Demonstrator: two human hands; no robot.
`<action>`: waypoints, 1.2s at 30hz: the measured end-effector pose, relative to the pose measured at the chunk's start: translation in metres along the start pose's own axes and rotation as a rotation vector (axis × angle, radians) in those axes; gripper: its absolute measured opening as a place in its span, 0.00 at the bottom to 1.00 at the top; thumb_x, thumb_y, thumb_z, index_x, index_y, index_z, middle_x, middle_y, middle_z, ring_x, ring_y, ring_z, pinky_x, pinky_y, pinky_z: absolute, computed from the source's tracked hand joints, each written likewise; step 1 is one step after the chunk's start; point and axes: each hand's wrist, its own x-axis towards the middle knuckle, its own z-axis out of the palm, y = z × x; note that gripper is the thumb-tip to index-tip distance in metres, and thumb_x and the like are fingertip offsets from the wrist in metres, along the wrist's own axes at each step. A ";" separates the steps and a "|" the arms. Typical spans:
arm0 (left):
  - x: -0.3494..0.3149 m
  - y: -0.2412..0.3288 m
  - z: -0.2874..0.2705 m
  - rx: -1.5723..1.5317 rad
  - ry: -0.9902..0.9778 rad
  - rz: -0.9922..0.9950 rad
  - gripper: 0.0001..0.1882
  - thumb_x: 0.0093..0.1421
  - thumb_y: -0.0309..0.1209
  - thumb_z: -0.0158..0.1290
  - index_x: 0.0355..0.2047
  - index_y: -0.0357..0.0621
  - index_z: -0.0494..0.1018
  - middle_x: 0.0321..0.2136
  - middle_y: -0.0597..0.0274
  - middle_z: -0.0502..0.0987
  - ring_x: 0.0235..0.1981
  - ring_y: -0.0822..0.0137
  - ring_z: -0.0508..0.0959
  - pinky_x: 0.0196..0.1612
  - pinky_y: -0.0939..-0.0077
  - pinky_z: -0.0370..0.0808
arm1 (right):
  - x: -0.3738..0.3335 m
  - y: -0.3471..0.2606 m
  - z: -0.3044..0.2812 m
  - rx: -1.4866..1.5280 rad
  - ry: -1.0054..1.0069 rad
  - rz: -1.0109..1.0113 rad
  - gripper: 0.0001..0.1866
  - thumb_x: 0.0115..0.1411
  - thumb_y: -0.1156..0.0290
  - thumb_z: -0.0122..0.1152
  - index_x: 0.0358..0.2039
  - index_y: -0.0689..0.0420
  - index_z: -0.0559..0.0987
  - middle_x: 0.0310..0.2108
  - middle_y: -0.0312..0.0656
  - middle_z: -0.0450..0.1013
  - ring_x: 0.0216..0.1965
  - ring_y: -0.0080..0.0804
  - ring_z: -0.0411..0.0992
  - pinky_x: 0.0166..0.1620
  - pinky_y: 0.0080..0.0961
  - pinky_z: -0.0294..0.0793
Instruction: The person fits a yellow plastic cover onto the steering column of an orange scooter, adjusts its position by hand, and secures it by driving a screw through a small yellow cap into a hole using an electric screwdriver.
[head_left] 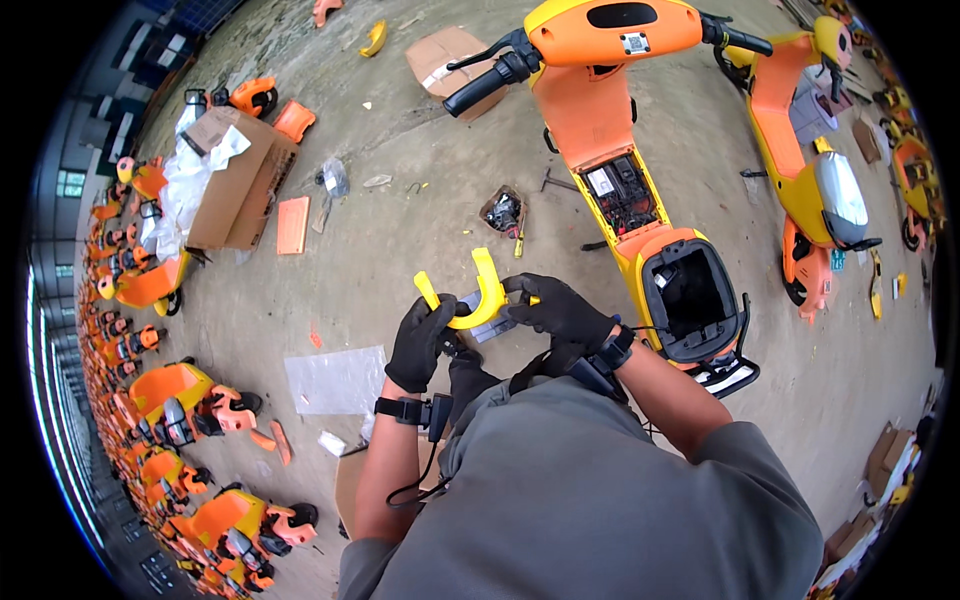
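Note:
A yellow U-shaped plastic scooter part (490,287) is held up in front of my body, its open side facing away from me. My left hand (422,345), in a black glove, is closed around its left end. On the other side my right hand (565,310), also gloved, pinches the part's right edge. To the right stands an orange and yellow electric scooter (585,120). Its floorboard compartment (622,192) is uncovered, showing black components and wiring. The seat bucket (650,300) is uncovered too, with something small inside that I cannot make out.
A small box of tools or parts (503,212) sits on the concrete floor ahead. A second scooter (800,190) stands farther right. At left are a large carton (240,190), an orange panel (293,225), a plastic sheet (335,380) and rows of scooters (175,390).

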 end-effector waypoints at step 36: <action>0.168 0.056 0.035 0.134 -0.300 -0.162 0.22 0.74 0.40 0.49 0.57 0.33 0.69 0.51 0.49 0.75 0.50 0.53 0.82 0.52 0.60 0.83 | 0.041 0.031 -0.074 0.049 0.448 -0.084 0.31 0.61 0.52 0.68 0.58 0.60 0.78 0.53 0.53 0.78 0.53 0.45 0.77 0.57 0.36 0.74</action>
